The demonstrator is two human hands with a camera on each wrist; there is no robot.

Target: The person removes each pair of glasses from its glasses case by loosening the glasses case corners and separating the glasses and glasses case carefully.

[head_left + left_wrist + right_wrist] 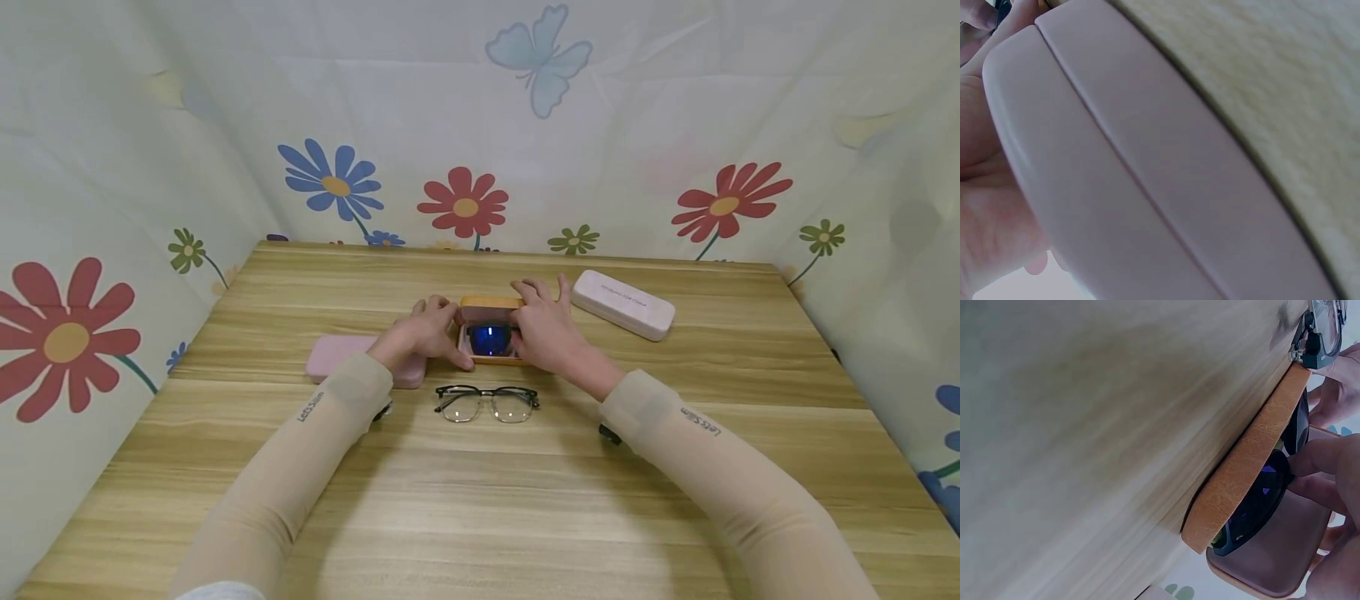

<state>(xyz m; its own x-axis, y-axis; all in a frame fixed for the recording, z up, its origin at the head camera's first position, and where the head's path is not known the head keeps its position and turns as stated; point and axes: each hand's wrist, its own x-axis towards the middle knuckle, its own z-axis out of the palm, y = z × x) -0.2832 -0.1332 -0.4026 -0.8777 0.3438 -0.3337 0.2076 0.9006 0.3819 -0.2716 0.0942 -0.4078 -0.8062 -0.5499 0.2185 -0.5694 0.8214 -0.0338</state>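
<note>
An orange glasses case (pixel 482 301) (pixel 1250 459) stands with its lid raised on the table. Dark sunglasses with blue mirrored lenses (pixel 491 340) (pixel 1259 509) sit partly inside it. My left hand (pixel 429 330) grips the case's left end, thumb low at the front corner. At the right end, my right hand (pixel 549 332) (pixel 1335 487) pinches the sunglasses between thumb and finger, while other fingers lie behind the lid. Clear eyeglasses with black upper rims (pixel 487 403) rest unfolded in front of the case.
A closed pink glasses case (pixel 337 354) (pixel 1104 162) lies beneath and beside my left wrist. Another pale pink case (pixel 624 305) with lettering lies behind my right hand, to the right. The wood-grain table (pixel 480 517) backs onto a flowered curtain (pixel 405 92).
</note>
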